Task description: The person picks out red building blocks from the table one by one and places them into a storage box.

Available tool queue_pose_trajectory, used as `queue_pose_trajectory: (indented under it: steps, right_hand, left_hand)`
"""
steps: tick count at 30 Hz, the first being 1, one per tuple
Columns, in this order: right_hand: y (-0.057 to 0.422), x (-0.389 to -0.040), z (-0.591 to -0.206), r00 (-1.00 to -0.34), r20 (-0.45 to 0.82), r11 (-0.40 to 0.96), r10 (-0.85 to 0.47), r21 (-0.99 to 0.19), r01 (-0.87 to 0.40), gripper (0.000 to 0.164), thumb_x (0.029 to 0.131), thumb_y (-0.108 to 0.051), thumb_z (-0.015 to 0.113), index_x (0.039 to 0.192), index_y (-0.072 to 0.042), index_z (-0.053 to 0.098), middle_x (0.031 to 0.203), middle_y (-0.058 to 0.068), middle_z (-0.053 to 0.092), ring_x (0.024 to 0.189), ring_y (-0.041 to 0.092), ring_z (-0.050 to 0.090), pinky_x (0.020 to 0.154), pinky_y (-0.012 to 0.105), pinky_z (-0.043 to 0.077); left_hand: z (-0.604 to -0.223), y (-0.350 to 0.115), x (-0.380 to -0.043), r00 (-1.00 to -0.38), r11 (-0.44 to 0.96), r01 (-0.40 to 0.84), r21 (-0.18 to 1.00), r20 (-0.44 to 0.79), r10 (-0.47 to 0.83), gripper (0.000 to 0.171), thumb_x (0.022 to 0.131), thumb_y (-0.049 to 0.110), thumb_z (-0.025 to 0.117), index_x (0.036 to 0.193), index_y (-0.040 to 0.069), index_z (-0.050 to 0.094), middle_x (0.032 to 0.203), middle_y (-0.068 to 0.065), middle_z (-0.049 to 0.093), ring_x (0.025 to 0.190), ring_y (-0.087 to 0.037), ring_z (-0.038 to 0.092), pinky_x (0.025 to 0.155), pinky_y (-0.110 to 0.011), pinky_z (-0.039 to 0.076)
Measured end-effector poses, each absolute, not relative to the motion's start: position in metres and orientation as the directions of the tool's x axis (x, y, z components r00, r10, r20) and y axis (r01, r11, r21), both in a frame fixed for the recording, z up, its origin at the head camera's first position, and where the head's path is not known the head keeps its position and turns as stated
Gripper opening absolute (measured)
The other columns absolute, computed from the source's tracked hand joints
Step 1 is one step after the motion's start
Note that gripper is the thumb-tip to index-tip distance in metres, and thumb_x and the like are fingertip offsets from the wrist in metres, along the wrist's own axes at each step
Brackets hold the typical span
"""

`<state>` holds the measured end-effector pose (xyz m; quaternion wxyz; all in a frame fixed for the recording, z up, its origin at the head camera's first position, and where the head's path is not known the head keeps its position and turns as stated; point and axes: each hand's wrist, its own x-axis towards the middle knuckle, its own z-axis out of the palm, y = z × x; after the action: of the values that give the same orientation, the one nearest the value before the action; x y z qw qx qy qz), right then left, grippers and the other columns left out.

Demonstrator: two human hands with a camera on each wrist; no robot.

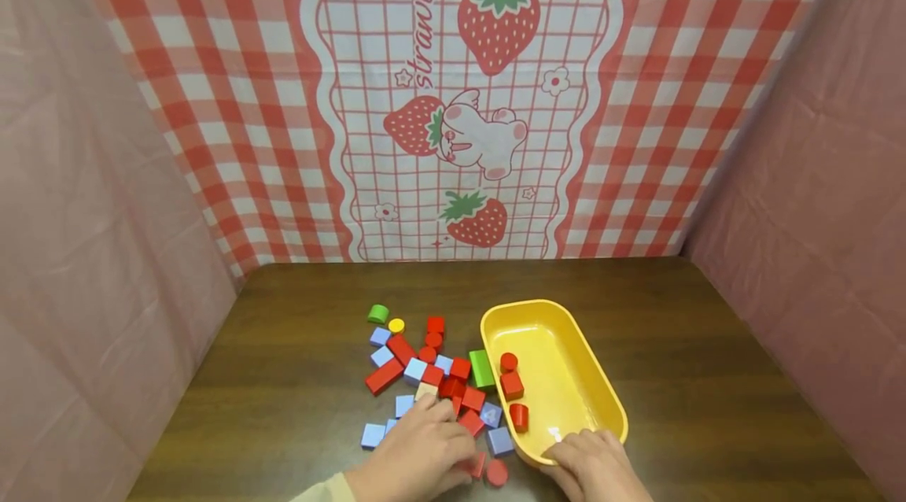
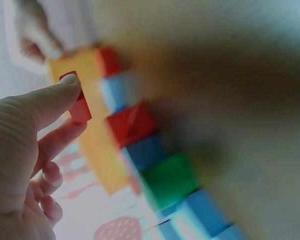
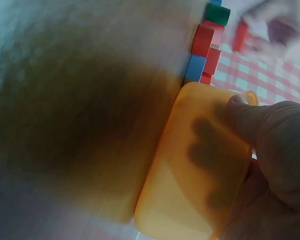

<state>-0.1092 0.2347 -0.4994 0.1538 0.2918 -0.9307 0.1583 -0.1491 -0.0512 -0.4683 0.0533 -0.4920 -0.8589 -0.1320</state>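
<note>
At the near side, at 6 o'clock, the left hand pinches a small red block between thumb and index finger, its other fingers loosely bent. Toward 5 o'clock, the right hand grips the near rim of the yellow tray, fingers curled over it.

A red cylinder lies at the left hand's 4 o'clock, and a plain blue block at its 3 o'clock, just beside the tray. Another blue block sits at its 9 o'clock. A tan block shows at its 12 o'clock, by the fingertips.

Inside the tray, along its 9 o'clock wall, stand a red rounded piece, a red cube and a red disc. A green block lies beside that wall, outside.

Farther off, at 11 o'clock, are a yellow disc and a green half-cylinder. Beyond the tabletop, at 12 o'clock, hangs a strawberry-print checked cloth.
</note>
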Motion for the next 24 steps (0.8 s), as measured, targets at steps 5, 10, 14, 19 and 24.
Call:
queue_pose_trajectory:
  steps: [5, 10, 14, 19, 24]
  right_hand:
    - [0.235, -0.109, -0.499, -0.808, 0.329, 0.787, -0.488, -0.235, -0.571, 0.012, 0.082, -0.030, 0.078, 0.086, -0.035, 0.068, 0.080, -0.027, 0.056, 0.074, -0.001, 0.049, 0.068, 0.034, 0.039]
    - [0.235, -0.109, -0.502, -0.772, 0.411, 0.777, -0.485, -0.202, -0.596, 0.017, 0.078, -0.030, 0.082, 0.084, -0.036, 0.068, 0.079, -0.028, 0.056, 0.073, -0.003, 0.049, 0.067, 0.031, 0.039]
    - [0.236, -0.111, -0.506, -0.739, 0.463, 0.766, -0.490, -0.176, -0.618, 0.019, 0.075, -0.029, 0.083, 0.083, -0.036, 0.067, 0.078, -0.027, 0.056, 0.071, -0.002, 0.048, 0.065, 0.031, 0.039]
    - [0.236, -0.111, -0.507, -0.718, 0.495, 0.765, -0.490, -0.151, -0.626, 0.021, 0.072, -0.029, 0.084, 0.083, -0.035, 0.067, 0.078, -0.026, 0.056, 0.070, -0.001, 0.049, 0.065, 0.031, 0.039]
    - [0.235, -0.110, -0.504, -0.747, 0.459, 0.781, -0.481, -0.164, -0.603, 0.020, 0.074, -0.029, 0.083, 0.084, -0.036, 0.067, 0.078, -0.028, 0.055, 0.071, -0.002, 0.047, 0.066, 0.031, 0.040]
  left_hand:
    - [-0.447, -0.044, -0.164, -0.588, 0.555, 0.806, 0.208, 0.389, 0.709, 0.017, 0.079, 0.040, 0.082, 0.090, 0.030, 0.074, 0.081, 0.021, 0.065, 0.078, -0.004, 0.037, 0.070, -0.027, 0.033]
    - [-0.442, -0.014, -0.182, -0.669, 0.628, 0.735, 0.255, 0.420, 0.613, 0.018, 0.080, 0.044, 0.080, 0.088, 0.029, 0.074, 0.077, 0.018, 0.063, 0.077, -0.007, 0.035, 0.071, -0.030, 0.033]
    - [-0.448, 0.021, -0.193, -0.690, 0.653, 0.716, 0.246, 0.384, 0.613, 0.017, 0.082, 0.045, 0.078, 0.088, 0.030, 0.073, 0.075, 0.019, 0.064, 0.076, -0.008, 0.035, 0.071, -0.030, 0.033]
    - [-0.461, 0.059, -0.202, -0.712, 0.693, 0.695, 0.188, 0.311, 0.630, 0.014, 0.081, 0.047, 0.078, 0.086, 0.035, 0.072, 0.071, 0.022, 0.062, 0.072, -0.008, 0.035, 0.070, -0.028, 0.032]
    - [-0.472, 0.081, -0.206, -0.737, 0.739, 0.663, 0.119, 0.277, 0.616, 0.014, 0.079, 0.047, 0.079, 0.081, 0.036, 0.071, 0.071, 0.025, 0.062, 0.068, -0.009, 0.035, 0.066, -0.027, 0.030]
